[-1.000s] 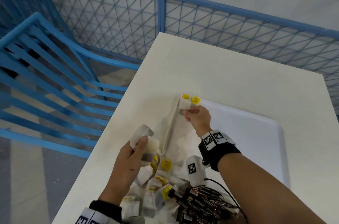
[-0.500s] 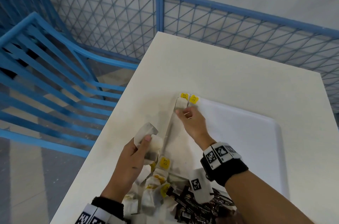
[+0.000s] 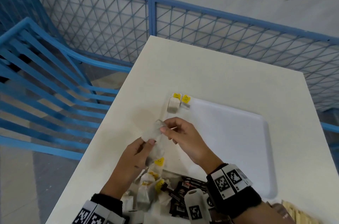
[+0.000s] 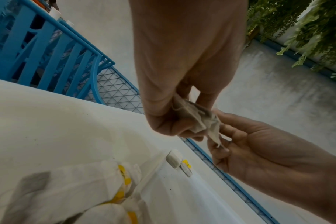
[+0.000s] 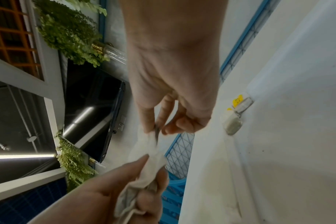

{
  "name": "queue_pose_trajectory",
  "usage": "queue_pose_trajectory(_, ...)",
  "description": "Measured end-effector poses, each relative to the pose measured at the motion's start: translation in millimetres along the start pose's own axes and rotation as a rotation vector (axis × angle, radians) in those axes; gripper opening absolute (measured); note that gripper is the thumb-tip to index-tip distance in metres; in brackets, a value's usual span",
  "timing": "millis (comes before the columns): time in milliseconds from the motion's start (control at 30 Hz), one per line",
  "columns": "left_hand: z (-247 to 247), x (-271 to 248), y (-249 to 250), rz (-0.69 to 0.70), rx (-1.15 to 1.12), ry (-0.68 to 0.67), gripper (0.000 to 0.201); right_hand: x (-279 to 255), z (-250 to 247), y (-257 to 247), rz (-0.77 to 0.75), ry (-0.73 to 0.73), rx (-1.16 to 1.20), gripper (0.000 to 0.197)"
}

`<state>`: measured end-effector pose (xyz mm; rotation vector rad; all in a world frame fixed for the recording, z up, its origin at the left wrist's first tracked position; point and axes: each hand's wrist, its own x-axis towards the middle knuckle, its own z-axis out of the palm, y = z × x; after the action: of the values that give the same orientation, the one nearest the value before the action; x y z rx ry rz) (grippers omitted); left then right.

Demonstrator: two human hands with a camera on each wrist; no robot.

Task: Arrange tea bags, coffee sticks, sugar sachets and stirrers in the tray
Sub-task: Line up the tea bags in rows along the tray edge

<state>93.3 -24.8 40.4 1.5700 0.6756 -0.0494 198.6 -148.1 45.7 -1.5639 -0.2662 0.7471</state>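
Head view is showing both hands meeting above the table (image 3: pixel 211 69), just off the white tray's (image 3: pixel 238 132) left rim. A tea bag (image 3: pixel 153 132) is hanging in the air between them, its long axis running from about 1 o'clock down to 7 o'clock. The left hand (image 3: pixel 135 157) is pinching the bag's lower end with curled fingers and thumb, while the right hand (image 3: pixel 185 141) is pinching its upper end between thumb and forefinger. Two placed tea bags (image 3: pixel 173 105) are lying side by side in the tray's far-left corner at 12 o'clock, long axes pointing away from the person, yellow tags at the far end. A loose pile of tea bags (image 3: pixel 146 187) is sitting at 6 o'clock, touching dark coffee sticks (image 3: pixel 183 190) beside it.
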Motion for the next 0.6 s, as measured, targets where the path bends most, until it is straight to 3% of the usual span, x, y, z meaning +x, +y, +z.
queue_pose_trajectory(167, -1.9, -3.3, 2.1, 0.004, 0.016, -0.006, 0.044, -12.4, -4.6, 7.3, -0.151, 0.083, -0.019, 0.02)
queue_pose_trajectory(300, 2.9, -5.5, 12.4, 0.046, -0.075, -0.002, 0.038, -25.1, -0.2, 17.8, -0.31, 0.01, -0.192, 0.023)
queue_pose_trajectory(400, 2.5, -4.7, 11.5, 0.086, -0.104, -0.029, 0.031, -31.4, 0.0, 17.4, -0.234, -0.044, -0.098, 0.025)
queue_pose_trajectory(600, 0.5, -7.7, 5.1, 0.078, -0.078, -0.06, 0.021, -28.7, -4.9, 14.4, 0.125, -0.059, 0.119, 0.025)
